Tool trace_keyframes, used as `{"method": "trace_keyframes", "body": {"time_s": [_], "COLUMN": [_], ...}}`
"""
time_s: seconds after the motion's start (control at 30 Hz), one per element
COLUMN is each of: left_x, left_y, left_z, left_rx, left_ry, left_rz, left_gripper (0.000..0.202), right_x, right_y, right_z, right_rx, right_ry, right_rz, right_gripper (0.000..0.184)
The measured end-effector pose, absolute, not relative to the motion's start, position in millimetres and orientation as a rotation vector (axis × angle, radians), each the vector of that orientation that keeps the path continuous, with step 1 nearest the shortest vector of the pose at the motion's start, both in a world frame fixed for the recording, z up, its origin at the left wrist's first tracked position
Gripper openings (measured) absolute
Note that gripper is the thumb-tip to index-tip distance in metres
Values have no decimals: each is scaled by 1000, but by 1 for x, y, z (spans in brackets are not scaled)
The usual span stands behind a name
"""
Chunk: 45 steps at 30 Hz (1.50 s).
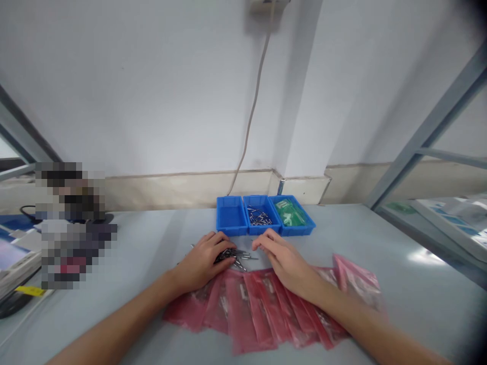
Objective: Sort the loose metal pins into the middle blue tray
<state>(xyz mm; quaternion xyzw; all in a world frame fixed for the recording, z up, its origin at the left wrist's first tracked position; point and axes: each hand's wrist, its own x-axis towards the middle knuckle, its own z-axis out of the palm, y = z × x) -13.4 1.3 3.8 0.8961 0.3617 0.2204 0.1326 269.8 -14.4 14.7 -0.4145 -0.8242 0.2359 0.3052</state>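
My left hand (203,258) rests on the grey table, fingers curled over a small heap of metal pins (238,256). My right hand (283,258) lies just right of the heap, its fingers pressed together at the pins' edge; whether they pinch a pin is hidden. Under both wrists spreads a fan of several pink plastic bags (266,309). Behind the hands stand three blue bins: the left bin (231,217) looks bare, the middle bin (261,215) holds metal pins, the right bin (292,214) holds green pieces.
A white wall with a hanging cable (253,111) rises behind the table (152,238). Clutter and a dark cord lie at the left edge. A grey metal frame (426,137) and a shelf with papers stand to the right.
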Motion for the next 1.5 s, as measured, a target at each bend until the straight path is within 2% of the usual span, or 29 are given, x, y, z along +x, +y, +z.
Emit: {"method": "trace_keyframes", "body": {"time_s": [0.3,1.23,1.5], "left_x": [-13,-14,-15], "left_y": [1,2,3], "left_z": [5,1,-1], "left_rx": [2604,2603,2585], "left_ry": [1039,1079,1075], "left_rz": [645,630,622], "left_gripper": [22,23,24], "right_x": [268,269,269], "right_y": [-16,-16,-16], "right_z": [19,15,16], "right_rx": [-1095,-1109,-1111], "right_ry": [-2197,-2175,-2145], "right_rz": [598,520,531], "right_gripper": [39,25,26]}}
